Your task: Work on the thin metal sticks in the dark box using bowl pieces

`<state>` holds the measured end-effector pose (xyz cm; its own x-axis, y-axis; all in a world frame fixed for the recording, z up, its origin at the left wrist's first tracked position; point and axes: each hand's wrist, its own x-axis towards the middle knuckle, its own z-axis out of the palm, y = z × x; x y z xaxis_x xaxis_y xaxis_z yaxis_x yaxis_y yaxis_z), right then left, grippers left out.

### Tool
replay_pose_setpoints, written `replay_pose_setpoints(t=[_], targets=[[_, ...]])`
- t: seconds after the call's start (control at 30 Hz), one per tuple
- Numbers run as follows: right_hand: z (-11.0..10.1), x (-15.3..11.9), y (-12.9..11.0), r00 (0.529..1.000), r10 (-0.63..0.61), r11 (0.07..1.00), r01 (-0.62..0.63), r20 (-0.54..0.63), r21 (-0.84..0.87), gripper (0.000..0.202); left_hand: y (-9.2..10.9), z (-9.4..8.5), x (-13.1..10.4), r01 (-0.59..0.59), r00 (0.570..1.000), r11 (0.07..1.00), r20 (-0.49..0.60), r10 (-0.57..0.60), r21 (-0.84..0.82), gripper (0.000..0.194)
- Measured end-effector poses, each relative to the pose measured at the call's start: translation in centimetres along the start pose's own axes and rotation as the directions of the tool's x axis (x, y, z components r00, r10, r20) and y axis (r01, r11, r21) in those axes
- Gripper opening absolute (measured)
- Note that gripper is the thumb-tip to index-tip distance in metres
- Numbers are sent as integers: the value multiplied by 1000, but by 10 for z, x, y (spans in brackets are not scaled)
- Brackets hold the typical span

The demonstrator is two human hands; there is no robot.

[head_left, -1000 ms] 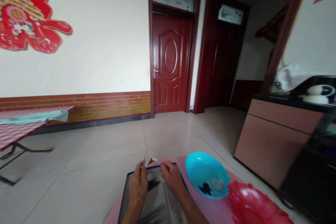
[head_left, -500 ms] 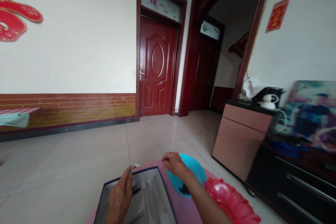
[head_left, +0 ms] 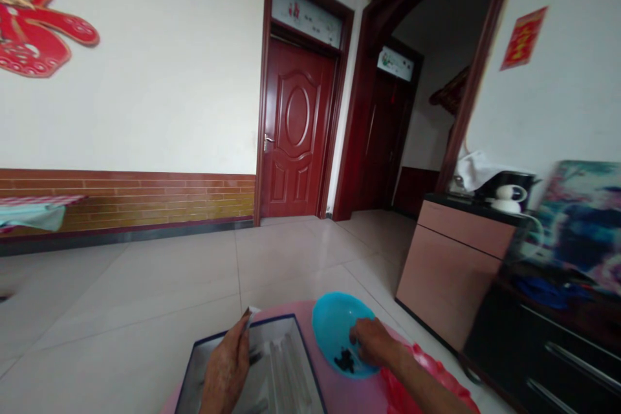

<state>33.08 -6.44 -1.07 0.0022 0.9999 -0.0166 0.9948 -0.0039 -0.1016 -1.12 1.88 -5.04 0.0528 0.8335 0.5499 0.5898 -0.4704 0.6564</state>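
My left hand (head_left: 227,362) is closed around a thin, pale, flat piece (head_left: 251,317) whose kind I cannot make out. It hovers over the left side of a shallow dark-rimmed box (head_left: 310,372). Long clear strips (head_left: 287,369) and some dark slim pieces (head_left: 255,357) lie inside that box. Over the right part of a blue bowl (head_left: 334,314) is my right hand (head_left: 372,341), its fingers curled together and their tips hidden from me. Small black pieces (head_left: 345,360) lie in a cluster at the bottom of the bowl, just left of those fingers.
Box and bowl stand on a pink surface (head_left: 334,394). A red scalloped dish (head_left: 434,372) sits at the right, partly behind my right forearm. Further right are a pinkish cabinet (head_left: 449,265) and a black drawer unit (head_left: 524,343). Beyond the tiled floor (head_left: 184,272) is a red door (head_left: 297,136).
My right hand has moved right and down, from the bowl's left edge to over its right part. My left hand keeps the pale piece above the box. The view has shifted slightly.
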Motion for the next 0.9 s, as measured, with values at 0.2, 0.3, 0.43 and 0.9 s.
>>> replay_pose_setpoints(t=[0.2,0.3,0.43,0.9], targets=[[9,-4,1,1000,10,998,-11,-18,-55,38,4,0,-1,-7,1000,1000,-7,7,-19,39],[11,-4,-1,999,36,996,-39,-34,-75,35,3,1,-1,5,1000,999,6,-5,-36,38],[14,-1,0,997,60,993,-64,-47,-97,37,5,1,0,5,1000,997,17,-4,-72,36],[-24,59,-133,966,174,449,93,-189,889,28,19,-4,-3,-13,999,997,36,16,-79,40]])
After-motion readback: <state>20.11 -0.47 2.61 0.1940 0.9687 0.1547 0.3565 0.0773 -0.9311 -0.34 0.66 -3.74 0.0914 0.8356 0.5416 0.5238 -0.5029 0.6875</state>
